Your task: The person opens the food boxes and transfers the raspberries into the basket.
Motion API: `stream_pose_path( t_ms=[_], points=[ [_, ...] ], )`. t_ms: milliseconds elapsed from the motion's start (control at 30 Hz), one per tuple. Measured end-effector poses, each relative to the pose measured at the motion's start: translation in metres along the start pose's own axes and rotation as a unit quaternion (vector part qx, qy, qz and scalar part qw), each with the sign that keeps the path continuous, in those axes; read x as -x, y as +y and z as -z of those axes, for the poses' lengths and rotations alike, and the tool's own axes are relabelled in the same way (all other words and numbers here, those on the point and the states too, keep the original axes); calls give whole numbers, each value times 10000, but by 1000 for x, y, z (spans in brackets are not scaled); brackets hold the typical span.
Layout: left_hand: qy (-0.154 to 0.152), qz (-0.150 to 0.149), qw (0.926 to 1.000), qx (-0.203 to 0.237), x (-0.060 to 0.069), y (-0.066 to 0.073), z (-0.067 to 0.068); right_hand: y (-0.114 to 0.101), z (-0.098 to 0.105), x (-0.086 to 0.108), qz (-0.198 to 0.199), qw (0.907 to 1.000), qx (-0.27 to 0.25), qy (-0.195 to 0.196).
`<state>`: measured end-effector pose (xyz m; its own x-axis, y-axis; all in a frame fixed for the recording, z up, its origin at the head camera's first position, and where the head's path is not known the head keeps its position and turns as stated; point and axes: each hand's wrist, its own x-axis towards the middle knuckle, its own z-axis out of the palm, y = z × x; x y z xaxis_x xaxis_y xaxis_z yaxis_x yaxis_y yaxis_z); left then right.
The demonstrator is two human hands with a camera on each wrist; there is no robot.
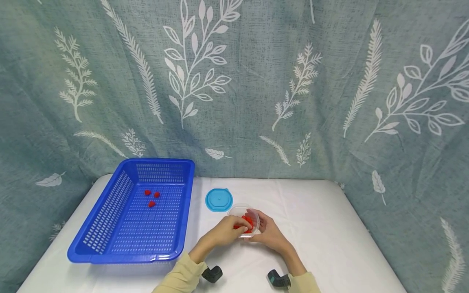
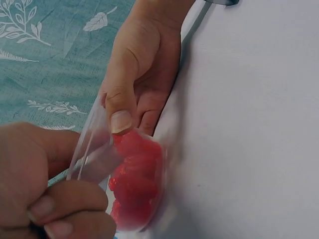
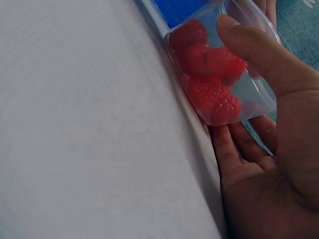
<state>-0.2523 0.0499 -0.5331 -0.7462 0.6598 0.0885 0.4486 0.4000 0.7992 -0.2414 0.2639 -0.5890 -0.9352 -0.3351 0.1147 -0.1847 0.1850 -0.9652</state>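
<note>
A small clear plastic container [image 1: 238,209] with several red raspberries [image 3: 212,97] inside is tilted above the white tabletop. My right hand [image 1: 270,234] grips it from the right side; the right wrist view shows the thumb over its wall and the other fingers beneath. My left hand [image 1: 226,231] reaches in at the container's mouth, fingertips among the raspberries. In the left wrist view, some fingers of the left hand [image 2: 70,206] are curled outside the rim, and others show blurred through the plastic. Whether those fingertips pinch a raspberry is hidden.
A large blue plastic basket [image 1: 188,203] stands on the left of the white table [image 1: 311,215], with three raspberries [image 1: 152,204] on its floor. Behind the container lies a round light-blue lid [image 1: 219,200]. A patterned green curtain [image 1: 249,89] hangs along the table's back edge.
</note>
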Motion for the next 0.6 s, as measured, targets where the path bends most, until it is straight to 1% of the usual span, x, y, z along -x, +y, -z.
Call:
stream_pose_path(
  t_ms=[133, 300, 433, 600],
  points=[
    [-166, 78, 9998, 80, 0, -2, 3, -1, -1, 0, 15, 10000, -18, -6],
    [-413, 5, 9991, 23, 0, -1, 8, -2, -1, 0, -24, 10000, -25, 2],
    [-412, -92, 9990, -125, 1, -1, 10, -2, -1, 0, -51, 10000, 0, 27],
    [-360, -68, 9988, -339, 2, -1, 10, -2, -1, 0, -70, 10000, 7, 40]
  ],
)
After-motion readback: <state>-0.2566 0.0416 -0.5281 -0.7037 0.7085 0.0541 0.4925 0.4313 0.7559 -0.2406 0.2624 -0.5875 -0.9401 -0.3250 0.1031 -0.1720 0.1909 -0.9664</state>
